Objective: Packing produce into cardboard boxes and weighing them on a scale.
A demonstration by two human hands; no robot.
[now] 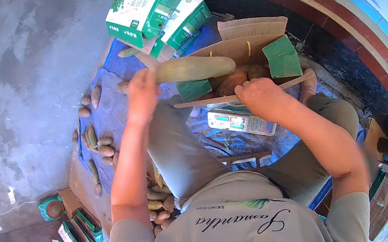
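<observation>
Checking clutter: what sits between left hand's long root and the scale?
Head view: a green box flap lies between the long root in the left hand and the scale.

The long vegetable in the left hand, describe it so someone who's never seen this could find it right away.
Start at the open cardboard box with green flaps, standing on the scale over the blue tarp. Across the box's near-left corner, the left hand holds a long pale-green vegetable level. It is far longer and smoother than the short brownish tubers on the tarp.

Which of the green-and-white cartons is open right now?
The carton in front of the person, on the scale, flaps up; the right hand grips its near edge. The two behind are shut.
</observation>
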